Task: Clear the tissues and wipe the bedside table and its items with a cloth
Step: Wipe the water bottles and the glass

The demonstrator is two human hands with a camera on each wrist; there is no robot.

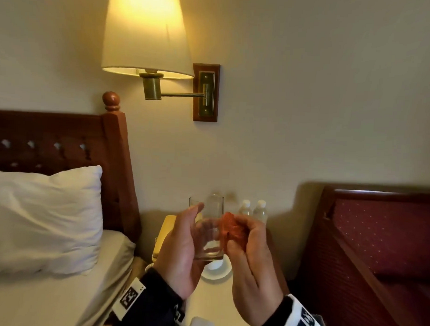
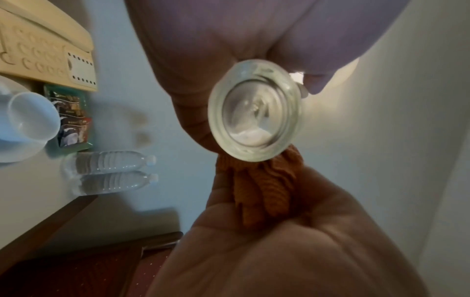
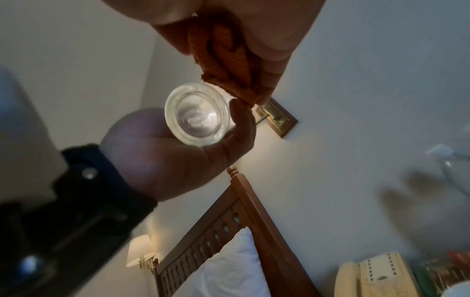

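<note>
My left hand grips a clear drinking glass upright, raised above the bedside table. My right hand holds a bunched orange cloth pressed against the glass's right side. In the left wrist view the thick base of the glass faces the camera, with the cloth just under it. In the right wrist view the cloth touches the rim side of the glass.
On the table stand a white cup on a saucer, two water bottles, a cream telephone and sachets. A bed with a pillow lies left, a red headboard right, a wall lamp overhead.
</note>
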